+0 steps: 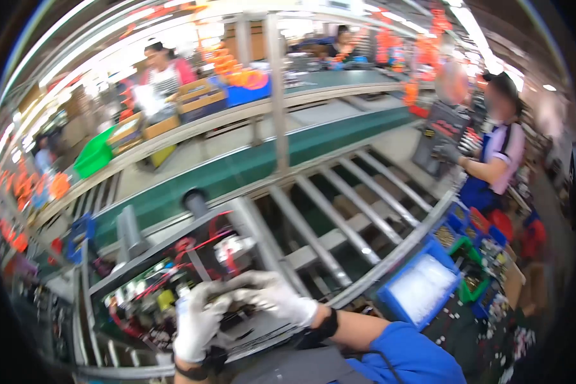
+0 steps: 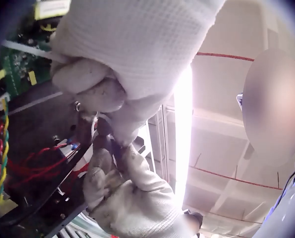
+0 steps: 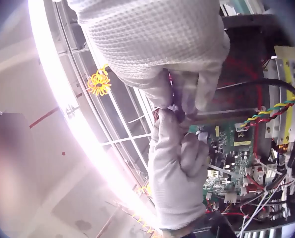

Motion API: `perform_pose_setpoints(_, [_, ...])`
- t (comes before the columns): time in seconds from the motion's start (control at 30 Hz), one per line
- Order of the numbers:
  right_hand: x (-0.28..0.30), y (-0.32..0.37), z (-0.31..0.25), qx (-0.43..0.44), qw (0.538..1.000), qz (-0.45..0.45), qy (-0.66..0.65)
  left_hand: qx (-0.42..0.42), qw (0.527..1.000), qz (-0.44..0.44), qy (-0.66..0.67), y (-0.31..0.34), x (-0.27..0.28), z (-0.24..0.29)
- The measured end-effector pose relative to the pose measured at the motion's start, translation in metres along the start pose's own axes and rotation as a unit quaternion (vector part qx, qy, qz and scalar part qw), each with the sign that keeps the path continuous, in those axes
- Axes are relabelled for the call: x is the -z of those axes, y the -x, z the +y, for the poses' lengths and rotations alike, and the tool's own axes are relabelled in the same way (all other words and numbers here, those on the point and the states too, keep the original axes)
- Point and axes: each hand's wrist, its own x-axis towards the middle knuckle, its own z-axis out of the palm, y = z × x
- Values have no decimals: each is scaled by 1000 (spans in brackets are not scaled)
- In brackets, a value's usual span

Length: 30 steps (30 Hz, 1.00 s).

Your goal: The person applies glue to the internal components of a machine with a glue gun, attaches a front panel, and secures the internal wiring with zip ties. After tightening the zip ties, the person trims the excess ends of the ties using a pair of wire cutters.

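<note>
Both hands wear white gloves and meet above an open metal chassis (image 1: 118, 277) of circuit boards and wires. The left hand (image 1: 197, 323) (image 2: 132, 49) (image 3: 174, 168) has its fingers curled, pinching small wires (image 3: 156, 115) at the fingertips. Against it, the right hand (image 1: 272, 297) (image 2: 137, 201) (image 3: 157, 44) pinches the same spot between thumb and fingers. A black cable (image 2: 63, 183) (image 3: 261, 82) runs towards the fingertips. A green circuit board (image 3: 226, 153) lies beneath, beside twisted red, yellow and green wires (image 2: 3, 148). The gloves hide most of the held part.
A roller conveyor (image 1: 339, 221) runs beyond the chassis, with a green belt (image 1: 230, 178) behind it. At the right are a blue bin (image 1: 387, 297) of white pieces and a green bin (image 1: 470, 296). A person (image 1: 502, 141) at the right handles a dark panel; others are across the line.
</note>
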Motion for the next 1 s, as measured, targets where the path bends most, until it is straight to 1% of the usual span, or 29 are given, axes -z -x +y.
perform_pose_setpoints(0.03, [6, -4, 14, 24, 999, -29, -37, 10, 1000, 8, 14, 0, -1, -1])
perform_pose_setpoints(0.07, [7, -3, 13, 63, 997, -16, 49, -30, 999, 36, -24, 0, -4, -6])
perform_pose_setpoints(0.1, [6, -3, 18, 93, 995, -11, 26, 15, 998, 62, -25, 1, -7, 12])
perform_pose_setpoints(0.13, [6, -4, 25, 113, 993, 9, 38, 25, 996, 78, -31, 1, -11, 17])
perform_pose_setpoints(0.2, [7, -1, 30, 180, 978, 49, 89, 6, 998, 66, -23, -3, -16, -2])
perform_pose_setpoints(0.27, [3, 0, 23, 189, 966, 41, 173, 42, 995, 84, 24, 1, -16, -5])
perform_pose_setpoints(0.3, [1, 3, 19, 220, 959, 54, 169, 42, 994, 90, 48, 0, -17, -11])
perform_pose_setpoints(0.33, [-2, 6, 16, 221, 959, 58, 167, 41, 994, 86, 46, -1, -17, -12])
perform_pose_setpoints(0.4, [-6, 13, 8, 167, 981, 24, 94, 47, 994, 93, 18, -2, -16, -5])
perform_pose_setpoints(0.43, [-8, 16, 5, 206, 961, 8, 183, 8, 994, 108, -7, -6, -15, -21])
perform_pose_setpoints(0.47, [-13, 15, 14, 271, 941, -23, 199, -9, 991, 126, -53, -9, -18, -17])
perform_pose_setpoints(0.5, [-17, 19, 13, 277, 935, -45, 217, -15, 983, 146, -108, -13, -18, -11])
perform_pose_setpoints(0.53, [-18, 24, 8, 280, 931, -80, 222, 25, 979, 158, 126, -16, -29, -34])
perform_pose_setpoints(0.57, [-17, 23, 7, 240, 943, -75, 217, -3, 992, 130, -5, -14, -27, -28])
perform_pose_setpoints(0.6, [-13, 18, 8, 204, 951, -77, 217, -11, 992, 109, -70, -13, -26, -24])
perform_pose_setpoints(0.63, [-9, 14, 9, 246, 939, -61, 233, 32, 996, 43, -71, -6, -20, 0])
perform_pose_setpoints(0.67, [-8, 9, 11, 287, 924, -38, 249, 101, 993, 17, -52, -9, -21, -4])
perform_pose_setpoints(0.7, [-13, 8, 10, 261, 953, -33, 153, 29, 994, 41, -96, -8, -27, -41])
perform_pose_setpoints(0.73, [-16, 9, 5, 226, 972, -19, 64, -17, 993, 55, -101, -8, -28, -35])
perform_pose_setpoints(0.77, [-16, 13, -3, 146, 989, -25, 12, 7, 994, 59, -87, -10, -30, -25])
perform_pose_setpoints(0.8, [-14, 14, -8, 63, 997, -27, -36, -43, 988, 75, -130, -13, -29, -27])
perform_pose_setpoints(0.83, [-12, 11, -9, 36, 998, -25, -53, -36, 985, 93, -140, -18, -33, -39])
perform_pose_setpoints(0.87, [-10, 7, 2, 1, 995, -3, -102, -30, 982, 110, -150, -22, -35, -48])
perform_pose_setpoints(0.9, [-8, 4, 13, -26, 980, -18, -198, -78, 970, 140, -185, -24, -36, -44])
perform_pose_setpoints(0.93, [-6, 3, 24, -52, 955, -32, -290, -75, 962, 159, -211, -25, -42, -52])
perform_pose_setpoints(0.97, [-8, 3, 32, -89, 924, -68, -365, -105, 957, 170, -208, -24, -46, -56])
perform_pose_setpoints(1.0, [-5, 4, 34, -98, 923, -66, -366, -134, 953, 179, -206, -22, -49, -60])
